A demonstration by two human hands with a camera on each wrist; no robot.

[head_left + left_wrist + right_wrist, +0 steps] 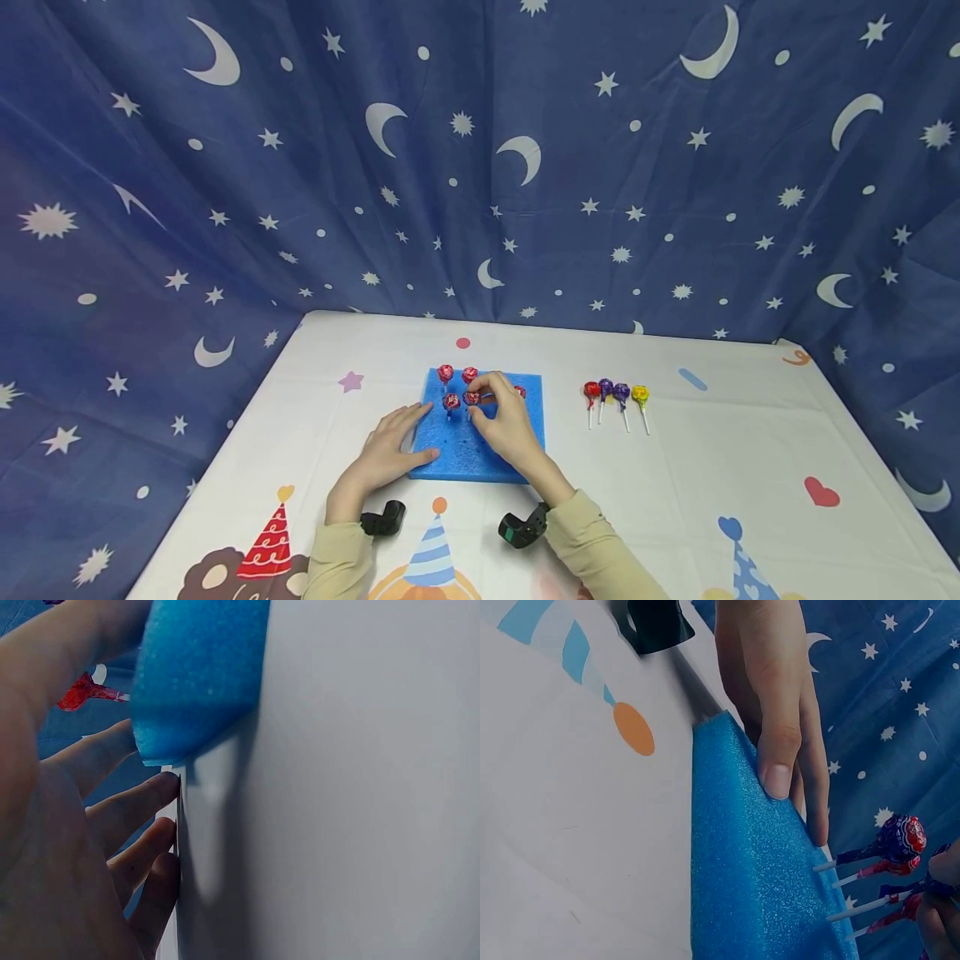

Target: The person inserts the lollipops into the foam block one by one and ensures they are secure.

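Observation:
A blue foam board [468,460] lies on the table, with several lollipops standing upright on their sticks in its far half. My right hand [510,423] reaches over the board and pinches a red-and-dark wrapped lollipop [471,397] between thumb and fingertips. In the right wrist view that lollipop's white stick [855,910] meets the foam. Beside it stand another lollipop [452,402] and, farther back, a red one [446,372]. My left hand [386,450] rests at the board's left edge, thumb on its top face and fingers stretched along the side.
Right of the board lie a red lollipop [592,389], two purple ones and a yellow lollipop [640,394] in a row. The white tablecloth [720,450] carries printed party figures. A dark blue curtain [450,217] with moons and stars hangs behind the table.

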